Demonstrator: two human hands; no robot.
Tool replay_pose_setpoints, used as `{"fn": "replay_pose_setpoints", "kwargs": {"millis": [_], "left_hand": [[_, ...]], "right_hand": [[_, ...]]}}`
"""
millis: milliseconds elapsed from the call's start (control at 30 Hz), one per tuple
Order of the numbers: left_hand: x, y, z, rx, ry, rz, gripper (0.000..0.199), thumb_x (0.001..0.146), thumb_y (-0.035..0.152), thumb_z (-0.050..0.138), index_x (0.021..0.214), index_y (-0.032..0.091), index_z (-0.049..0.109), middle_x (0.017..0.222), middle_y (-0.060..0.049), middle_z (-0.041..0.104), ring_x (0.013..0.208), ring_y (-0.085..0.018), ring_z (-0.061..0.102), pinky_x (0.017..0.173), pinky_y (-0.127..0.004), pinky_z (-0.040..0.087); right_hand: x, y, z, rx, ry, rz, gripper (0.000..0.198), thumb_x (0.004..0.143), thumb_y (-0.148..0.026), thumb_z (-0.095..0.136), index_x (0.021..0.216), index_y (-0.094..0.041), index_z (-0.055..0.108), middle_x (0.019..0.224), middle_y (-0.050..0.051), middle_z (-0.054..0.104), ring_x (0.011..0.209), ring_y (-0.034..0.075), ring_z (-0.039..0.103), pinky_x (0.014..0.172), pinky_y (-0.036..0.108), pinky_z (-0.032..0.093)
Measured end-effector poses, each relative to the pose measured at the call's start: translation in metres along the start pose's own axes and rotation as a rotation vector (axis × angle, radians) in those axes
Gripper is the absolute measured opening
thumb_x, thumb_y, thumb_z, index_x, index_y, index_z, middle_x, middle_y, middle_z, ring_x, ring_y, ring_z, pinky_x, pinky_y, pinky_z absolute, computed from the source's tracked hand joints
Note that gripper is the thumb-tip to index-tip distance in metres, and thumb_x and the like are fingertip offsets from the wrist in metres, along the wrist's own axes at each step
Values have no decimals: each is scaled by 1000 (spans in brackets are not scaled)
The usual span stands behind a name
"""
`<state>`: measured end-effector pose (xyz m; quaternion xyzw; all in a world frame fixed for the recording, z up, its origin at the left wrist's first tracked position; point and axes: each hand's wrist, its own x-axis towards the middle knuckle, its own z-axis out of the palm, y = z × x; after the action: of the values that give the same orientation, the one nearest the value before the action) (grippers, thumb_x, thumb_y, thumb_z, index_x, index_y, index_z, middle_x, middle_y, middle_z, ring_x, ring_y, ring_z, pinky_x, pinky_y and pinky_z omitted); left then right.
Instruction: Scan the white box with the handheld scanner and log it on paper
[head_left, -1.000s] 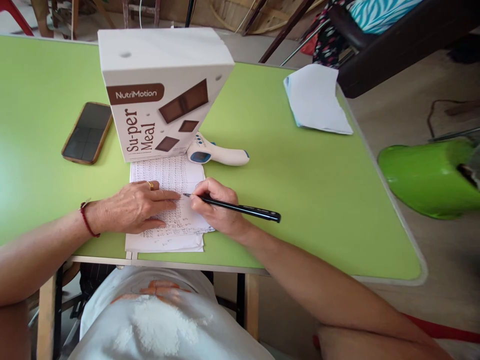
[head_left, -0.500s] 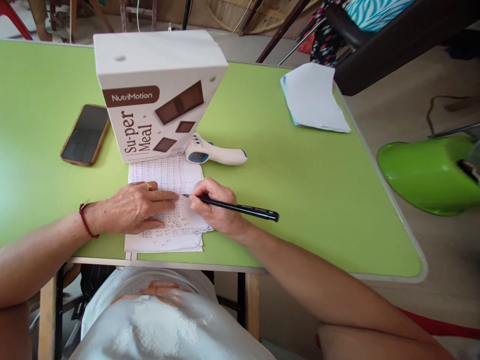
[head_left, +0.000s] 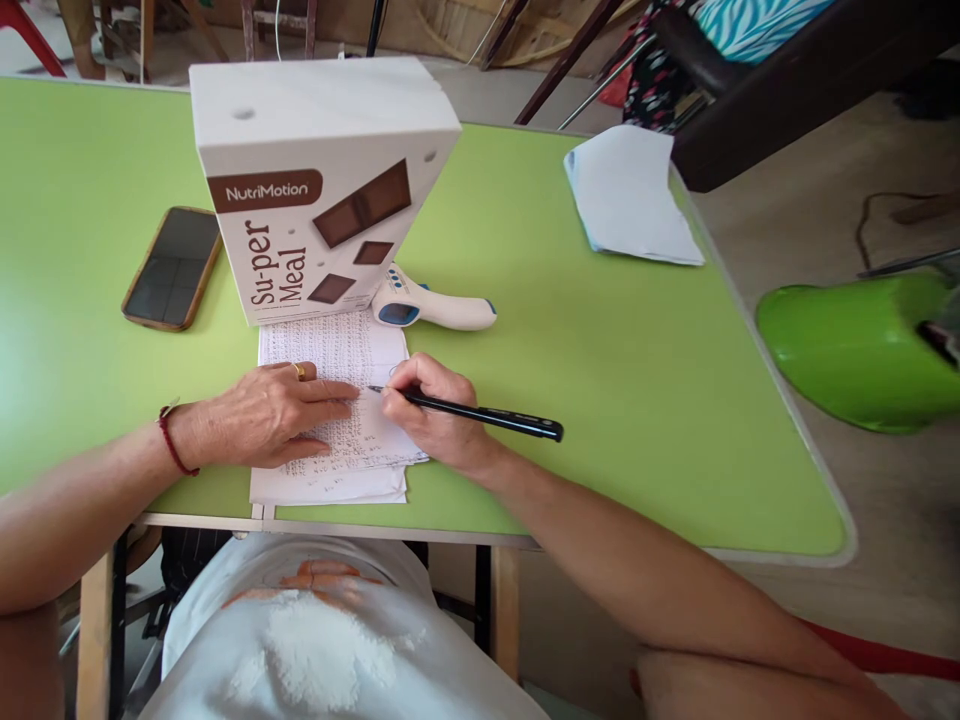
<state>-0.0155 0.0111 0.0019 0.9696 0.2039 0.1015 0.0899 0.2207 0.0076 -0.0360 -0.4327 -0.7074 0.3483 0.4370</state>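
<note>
Sheets of paper (head_left: 352,350) covered in small handwriting lie near the table's front edge. My left hand (head_left: 274,415) rests flat on them, fingers stretched out to the right. In my right hand (head_left: 435,405) is a black pen (head_left: 487,415), pinched near its tip, which points left at the writing close to my left fingertips. Whether the tip touches the paper I cannot tell. A white NutriMotion box (head_left: 322,190) stands upright just behind the sheets. Against its right lower corner lies a white and blue infrared thermometer (head_left: 439,308).
A phone in a brown case (head_left: 172,268) lies left of the box on the green table (head_left: 600,400). Folded white paper (head_left: 630,195) sits at the far right corner. Beyond the right edge is a green bin-like container (head_left: 840,350); dark furniture (head_left: 787,90) stands behind.
The pen and my right hand have shifted very slightly to the right, with the pen still held. My left hand stays in place on the paper.
</note>
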Motion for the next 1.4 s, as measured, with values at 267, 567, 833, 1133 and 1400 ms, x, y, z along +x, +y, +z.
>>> {"fn": "replay_pose_setpoints", "kwargs": {"millis": [267,567,833,1133,1400], "left_hand": [[0,1,-1,6,-27,-14,30,96,32,62,119,13,65,140,-7,60,91,-25,59,79,-39,51],[-2,0,0,-5,-18,-8,31,97,32,61,120,12,65,140,-8,60,91,-26,59,79,-39,50],[-1,-1,1,-14,-2,1,31,98,32,58,119,11,65,140,-6,61,90,-26,58,78,-40,50],[-1,-1,0,-19,-10,-6,31,97,32,61,120,12,65,139,-7,61,90,-26,59,78,-40,50],[-1,0,-1,-3,-27,-9,31,98,33,59,120,13,65,139,-9,61,92,-26,59,80,-39,50]], "right_hand": [[1,1,-2,-10,-10,-21,13,75,-21,60,66,-23,50,54,-6,53,48,9,45,46,23,38],[2,3,-4,-46,44,-20,14,75,-21,60,65,-23,50,52,-6,53,47,9,46,45,22,39],[2,3,-3,-40,29,7,14,74,-23,60,63,-23,51,51,-6,53,45,9,45,44,22,38],[3,1,-4,-52,57,-13,14,73,-19,58,62,-23,50,51,-7,52,46,9,45,44,22,38],[2,2,-2,-38,30,-15,15,72,-18,59,62,-23,49,51,-7,52,44,8,44,42,21,35]]}}
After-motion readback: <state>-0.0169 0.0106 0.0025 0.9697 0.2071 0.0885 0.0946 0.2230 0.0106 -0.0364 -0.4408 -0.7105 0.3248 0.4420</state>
